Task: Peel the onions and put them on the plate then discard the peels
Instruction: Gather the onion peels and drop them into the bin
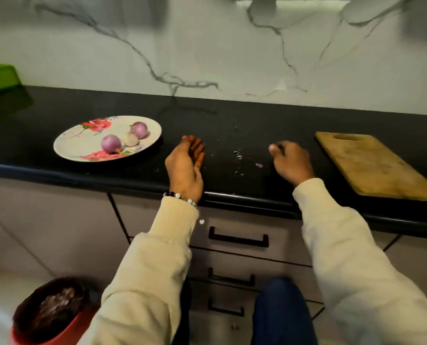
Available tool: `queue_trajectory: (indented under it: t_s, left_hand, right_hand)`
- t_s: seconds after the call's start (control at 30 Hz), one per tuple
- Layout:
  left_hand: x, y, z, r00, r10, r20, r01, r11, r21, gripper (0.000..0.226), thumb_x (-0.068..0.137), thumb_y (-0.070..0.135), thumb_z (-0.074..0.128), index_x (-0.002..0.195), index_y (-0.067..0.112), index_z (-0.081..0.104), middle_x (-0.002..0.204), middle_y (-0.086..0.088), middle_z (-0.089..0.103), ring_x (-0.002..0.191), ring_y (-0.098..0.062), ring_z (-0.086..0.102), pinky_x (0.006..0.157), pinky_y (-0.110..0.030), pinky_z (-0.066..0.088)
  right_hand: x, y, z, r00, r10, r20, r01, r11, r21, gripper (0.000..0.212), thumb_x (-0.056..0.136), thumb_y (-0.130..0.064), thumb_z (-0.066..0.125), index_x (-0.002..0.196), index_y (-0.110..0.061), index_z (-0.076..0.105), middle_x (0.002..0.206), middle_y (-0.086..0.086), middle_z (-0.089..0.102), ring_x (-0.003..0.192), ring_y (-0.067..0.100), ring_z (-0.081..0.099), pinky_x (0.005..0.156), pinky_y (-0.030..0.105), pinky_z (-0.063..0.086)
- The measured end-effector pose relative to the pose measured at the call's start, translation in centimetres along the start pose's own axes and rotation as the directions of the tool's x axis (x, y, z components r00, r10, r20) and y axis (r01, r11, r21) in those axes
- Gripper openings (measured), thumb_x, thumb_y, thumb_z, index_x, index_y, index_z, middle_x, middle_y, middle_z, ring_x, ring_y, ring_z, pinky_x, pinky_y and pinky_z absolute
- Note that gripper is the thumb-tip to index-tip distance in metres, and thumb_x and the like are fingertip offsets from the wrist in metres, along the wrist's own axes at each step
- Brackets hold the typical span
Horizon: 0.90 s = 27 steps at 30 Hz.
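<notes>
Three peeled onions lay on the floral plate (68, 145) at the left of the black counter (257, 120): one purple onion (110, 143) toward the front, a second purple onion (139, 129) behind it, and a small pale onion (130, 139) between the two, touching or nearly touching both. The left hand (186, 165) stood on its edge on the counter just right of the plate, fingers extended and released, grasping nothing. The right hand (292, 161) rested further right with fingers curled; motion blur made it impossible to tell whether it pinched anything. Small peel scraps (238, 155) lay scattered between the hands. A wooden cutting board (376, 168) lay at the right. A red bin (53, 317) holding peels stood on the floor below.
</notes>
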<state>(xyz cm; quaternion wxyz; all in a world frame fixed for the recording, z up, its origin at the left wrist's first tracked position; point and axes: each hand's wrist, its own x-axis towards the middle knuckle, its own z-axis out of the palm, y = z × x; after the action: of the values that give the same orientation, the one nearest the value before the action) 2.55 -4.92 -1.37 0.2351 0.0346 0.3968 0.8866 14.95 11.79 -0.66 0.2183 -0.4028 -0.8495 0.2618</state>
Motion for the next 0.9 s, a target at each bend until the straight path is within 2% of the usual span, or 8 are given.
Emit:
queue_trajectory:
  t_s: [0.07, 0.2, 0.3, 0.4, 0.53, 0.6, 0.7, 0.9]
  left_hand:
    - [0.8, -0.4, 0.6, 1.000, -0.017, 0.005, 0.017, 1.000, -0.003, 0.029, 0.101, 0.028, 0.049, 0.117, 0.006, 0.061, 0.121, -0.012, 0.065, 0.115, -0.022, 0.060, 0.098, -0.030, 0.045]
    - [2.0, -0.6, 0.8, 1.000, 0.016, -0.002, -0.016, 0.999, 0.039, 0.044, 0.102, 0.036, 0.046, 0.133, 0.007, 0.054, 0.135, -0.011, 0.057, 0.128, -0.022, 0.051, 0.108, -0.032, 0.035]
    - [2.9, -0.7, 1.0, 0.999, 0.047, -0.005, -0.047, 0.995, 0.088, 0.043, 0.102, 0.036, 0.044, 0.132, 0.007, 0.054, 0.134, -0.011, 0.058, 0.126, -0.020, 0.052, 0.109, -0.032, 0.035]
    - [3.8, -0.5, 1.4, 0.997, 0.081, 0.002, -0.080, 0.980, 0.183, 0.034, 0.103, 0.034, 0.044, 0.121, 0.009, 0.060, 0.124, -0.008, 0.063, 0.118, -0.019, 0.057, 0.105, -0.031, 0.040]
    - [4.9, -0.2, 1.8, 0.988, 0.152, 0.032, -0.154, 0.923, 0.352, 0.023, 0.102, 0.025, 0.048, 0.089, 0.017, 0.066, 0.089, 0.004, 0.070, 0.087, -0.007, 0.067, 0.074, -0.018, 0.050]
    - [5.9, -0.4, 1.6, 0.973, 0.221, 0.065, -0.225, 0.847, 0.482, 0.020, 0.100, 0.023, 0.053, 0.092, 0.020, 0.070, 0.095, 0.003, 0.072, 0.096, -0.011, 0.067, 0.085, -0.025, 0.052]
    - [7.4, -0.2, 1.3, 0.940, 0.326, 0.104, -0.313, 0.698, 0.644, 0.020, 0.098, 0.023, 0.055, 0.102, 0.015, 0.073, 0.095, 0.004, 0.071, 0.099, -0.011, 0.065, 0.095, -0.032, 0.051]
    - [8.5, -0.2, 1.2, 0.921, 0.347, 0.178, -0.355, 0.553, 0.754, 0.023, 0.101, 0.029, 0.051, 0.084, 0.020, 0.064, 0.080, 0.004, 0.059, 0.076, -0.006, 0.053, 0.068, -0.018, 0.043]
  right_hand:
    - [1.4, 1.5, -0.3, 0.992, 0.090, 0.086, -0.066, 0.967, -0.246, 0.062, 0.104, -0.048, 0.037, 0.143, 0.000, 0.044, 0.154, 0.025, 0.033, 0.144, 0.041, 0.028, 0.119, 0.048, 0.024]
    - [2.9, 0.3, 1.1, 0.968, 0.100, 0.230, -0.006, 0.925, -0.380, 0.080, 0.101, -0.060, 0.025, 0.153, 0.002, 0.024, 0.162, 0.024, 0.014, 0.151, 0.038, 0.009, 0.122, 0.050, 0.009]
    - [2.0, -2.3, 2.8, 0.920, -0.123, 0.372, 0.231, 0.937, -0.263, 0.070, 0.104, -0.052, 0.026, 0.149, 0.001, 0.032, 0.161, 0.021, 0.021, 0.151, 0.033, 0.014, 0.122, 0.047, 0.012]
    - [1.2, -4.2, 3.4, 0.786, -0.307, 0.536, 0.375, 0.927, -0.020, 0.058, 0.107, -0.039, 0.028, 0.153, -0.004, 0.027, 0.163, 0.011, 0.019, 0.152, 0.023, 0.012, 0.121, 0.035, 0.009]
    - [6.2, -4.4, 2.3, 0.873, -0.293, 0.390, 0.194, 0.942, 0.274, 0.048, 0.106, -0.040, 0.037, 0.140, -0.010, 0.053, 0.148, 0.007, 0.048, 0.142, 0.020, 0.037, 0.119, 0.036, 0.024]
    - [9.5, -4.1, 2.5, 0.928, -0.203, 0.312, 0.144, 0.969, 0.201, 0.042, 0.106, -0.042, 0.036, 0.124, -0.015, 0.063, 0.131, 0.008, 0.061, 0.133, 0.024, 0.046, 0.112, 0.038, 0.031]
    - [12.9, -3.9, 3.9, 0.933, -0.114, 0.341, 0.128, 0.992, -0.019, 0.053, 0.107, -0.042, 0.031, 0.146, -0.009, 0.045, 0.153, 0.014, 0.042, 0.143, 0.032, 0.036, 0.115, 0.041, 0.027]
    - [12.2, -5.1, 5.2, 0.789, -0.281, 0.547, 0.389, 0.917, -0.090, 0.055, 0.108, -0.039, 0.027, 0.156, -0.015, 0.022, 0.165, 0.003, 0.011, 0.153, 0.022, 0.008, 0.121, 0.036, 0.006]
